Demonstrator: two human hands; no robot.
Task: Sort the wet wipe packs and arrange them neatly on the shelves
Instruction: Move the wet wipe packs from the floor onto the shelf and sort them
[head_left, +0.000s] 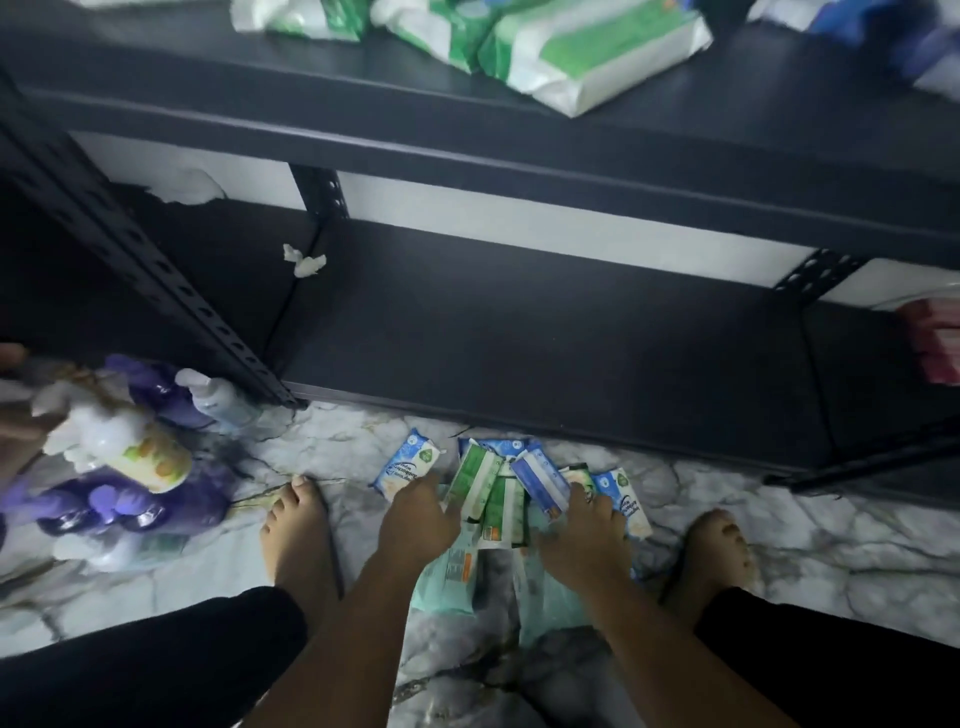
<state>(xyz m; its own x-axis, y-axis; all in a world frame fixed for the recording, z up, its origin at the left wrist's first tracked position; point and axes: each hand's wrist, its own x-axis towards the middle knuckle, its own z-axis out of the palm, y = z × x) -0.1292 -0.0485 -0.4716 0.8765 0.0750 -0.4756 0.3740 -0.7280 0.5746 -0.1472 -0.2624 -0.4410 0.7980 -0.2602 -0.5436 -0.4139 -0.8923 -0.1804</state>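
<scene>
Left hand (420, 514) and right hand (581, 532) on wipe packs (498, 496)

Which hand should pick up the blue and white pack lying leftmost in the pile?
Probably left. The left hand is right beside that blue and white pack, while the right hand is across the pile.

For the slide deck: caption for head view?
Left hand and right hand on wipe packs piled on floor before shelf.

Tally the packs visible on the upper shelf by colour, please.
Green-and-white packs: 3
Blue packs: at least 1, blurred and cropped
Pale sliver at the top-left edge: unclear, not counted
Total: at least 4
</scene>
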